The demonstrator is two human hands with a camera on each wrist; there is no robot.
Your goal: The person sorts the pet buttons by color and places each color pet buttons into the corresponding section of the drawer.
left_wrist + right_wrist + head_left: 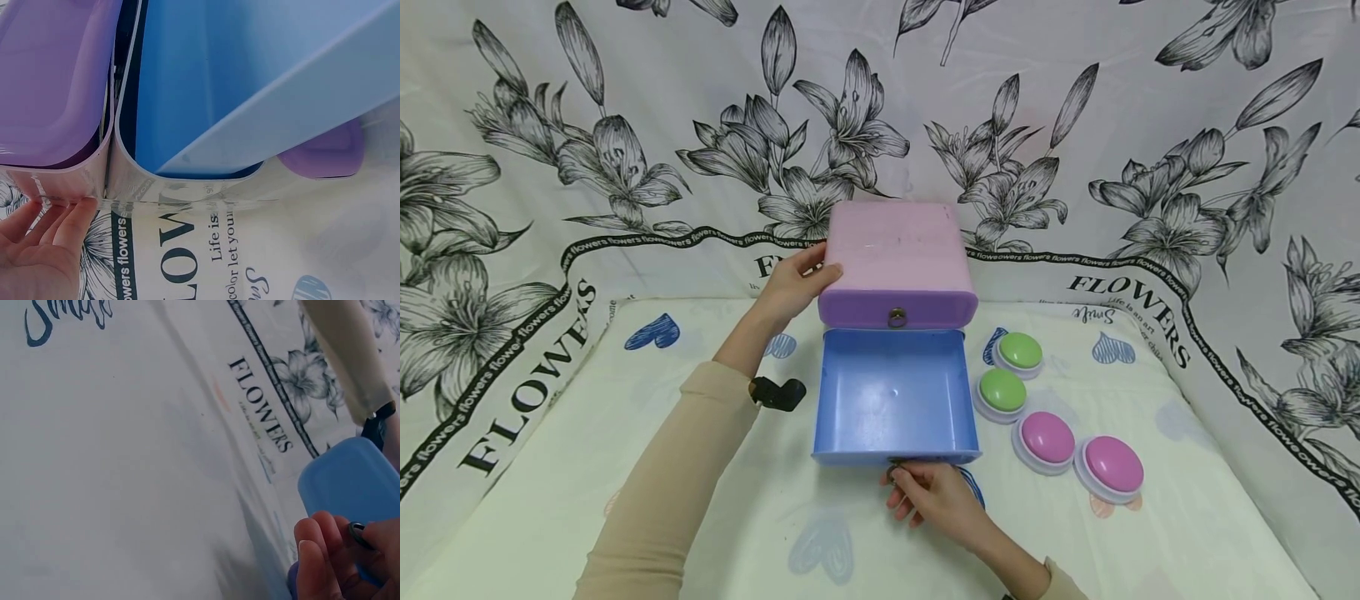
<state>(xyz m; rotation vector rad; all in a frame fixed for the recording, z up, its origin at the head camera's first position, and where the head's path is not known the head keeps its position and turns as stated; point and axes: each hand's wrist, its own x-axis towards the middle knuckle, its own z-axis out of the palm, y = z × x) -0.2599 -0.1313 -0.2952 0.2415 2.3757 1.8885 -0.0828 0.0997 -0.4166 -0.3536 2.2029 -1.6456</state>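
Note:
A small two-drawer cabinet (895, 242) with a pink top stands on the cloth-covered surface. Its upper purple drawer (936, 309) is closed, a ring pull (897, 317) on its front. The lower blue drawer (891, 392) is pulled far out, and no contents show inside. My left hand (797, 286) steadies the cabinet at its left side, thumb on the top edge; in the left wrist view its fingers (65, 225) press straight against the pink wall. With thumb and fingers, my right hand (943, 502) pinches the ring pull (359, 535) on the blue drawer's front.
Right of the drawer, several domed push buttons on white bases stand in a slanting row: green ones (1021, 350) farther back, pink ones (1115, 464) nearer. A flower-printed cloth (1030, 50) hangs behind the cabinet. Heart prints mark the pale cloth (760, 517) underneath.

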